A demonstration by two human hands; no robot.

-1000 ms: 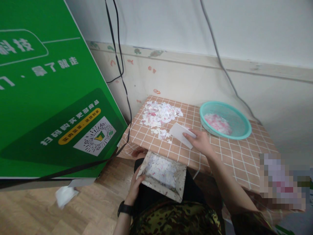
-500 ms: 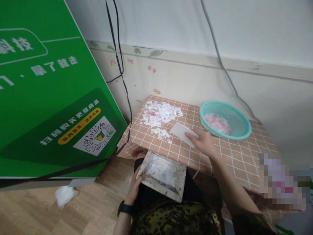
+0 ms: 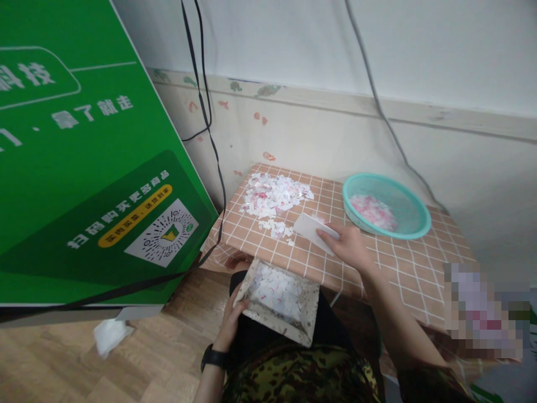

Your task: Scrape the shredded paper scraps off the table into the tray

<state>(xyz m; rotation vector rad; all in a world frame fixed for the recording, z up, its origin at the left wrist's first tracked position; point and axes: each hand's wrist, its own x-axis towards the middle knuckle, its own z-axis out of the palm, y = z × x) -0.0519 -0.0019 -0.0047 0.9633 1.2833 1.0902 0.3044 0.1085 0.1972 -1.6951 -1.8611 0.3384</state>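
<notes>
Two bare hands, one person. Right hand (image 3: pixel 346 243): thumb and fingers closed on a white card (image 3: pixel 308 229), one item, flat and rectangular, held by its near end, tilted, the far end pointing left from the fingers over the table (image 3: pixel 403 274). A few pinkish bits show along the card's far edge; whether the fingers also grip them cannot be told.

Left hand (image 3: pixel 234 316): clamped on the left wall of a tray (image 3: pixel 311 313), thumb over the rim, remaining fingers mostly hidden. Tray: one, rectangular, speckled pale, set to the right of this hand, over the lap and below the table edge. Contents: white paper bits (image 3: pixel 274 288) with small red marks.

Placed left of the right hand and farther away: one heap of white and pink scraps (image 3: pixel 277 193). Nearer to the card tip, just beside it: one small scatter of pale scraps (image 3: pixel 277 228).

Placed right of the right hand and beyond it: one turquoise basket (image 3: pixel 415 215), round, holding pink and white pieces (image 3: pixel 373 212).

Table covering: brown cloth, white grid lines.

Left wrist: one black watch (image 3: pixel 213 358). Well left of the left hand: one green panel (image 3: pixel 92 140) with white lettering; below it, on the floor, one crumpled white item (image 3: pixel 109 337).
</notes>
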